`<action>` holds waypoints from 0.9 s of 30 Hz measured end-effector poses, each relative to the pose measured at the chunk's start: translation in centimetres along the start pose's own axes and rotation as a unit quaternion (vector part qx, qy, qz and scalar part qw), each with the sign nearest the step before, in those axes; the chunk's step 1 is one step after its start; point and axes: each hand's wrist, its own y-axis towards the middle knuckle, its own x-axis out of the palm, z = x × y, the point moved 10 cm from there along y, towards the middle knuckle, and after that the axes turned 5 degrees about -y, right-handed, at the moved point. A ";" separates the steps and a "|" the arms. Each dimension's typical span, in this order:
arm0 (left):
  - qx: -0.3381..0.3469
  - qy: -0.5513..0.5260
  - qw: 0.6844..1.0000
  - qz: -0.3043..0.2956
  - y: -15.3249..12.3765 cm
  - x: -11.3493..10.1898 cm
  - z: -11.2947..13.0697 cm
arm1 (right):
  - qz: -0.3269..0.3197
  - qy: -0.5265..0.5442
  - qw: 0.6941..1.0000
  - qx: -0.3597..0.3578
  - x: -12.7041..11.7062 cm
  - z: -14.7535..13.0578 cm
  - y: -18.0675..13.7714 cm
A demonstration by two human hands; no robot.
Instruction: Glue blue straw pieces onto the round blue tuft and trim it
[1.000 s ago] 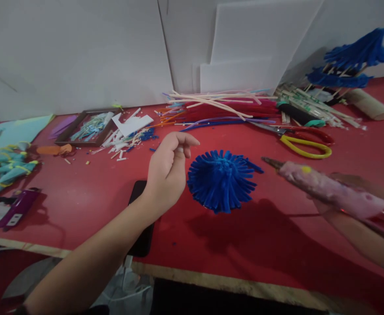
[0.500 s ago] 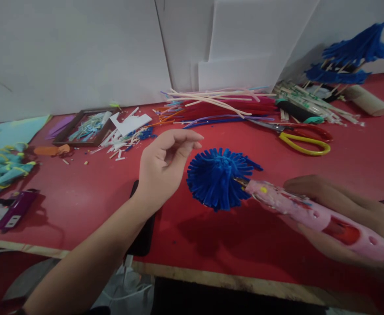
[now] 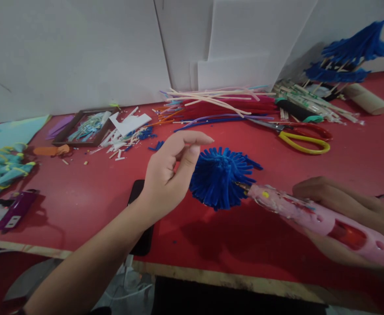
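On the red table [image 3: 80, 197], near its middle, the blue pompom [image 3: 220, 177] was found where it had lain a second before. The pink glue gun [image 3: 316, 218] had been brought in from the right, its nozzle tucked among the fronds, so contact was judged made. The gun was wrapped firmly by the right hand [image 3: 352, 205]. The left hand [image 3: 165, 175] had been moved closer; nothing was held, its fingers [image 3: 192, 139] loosely spread, the thumb just at the pompom's edge.
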 end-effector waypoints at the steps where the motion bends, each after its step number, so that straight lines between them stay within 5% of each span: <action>1: 0.004 0.007 1.000 0.007 0.0 -0.1 0.1 | 0.000 -0.002 1.000 -0.010 0.0 0.0 0.1; 21: -0.013 -0.042 0.998 -0.036 -0.9 1.5 -0.7 | 0.034 0.008 0.999 0.010 -0.7 1.0 1.5; 27: 0.011 -0.039 0.997 -0.062 -1.2 2.0 -0.2 | 0.027 -0.057 0.997 -0.052 -0.7 -0.2 1.0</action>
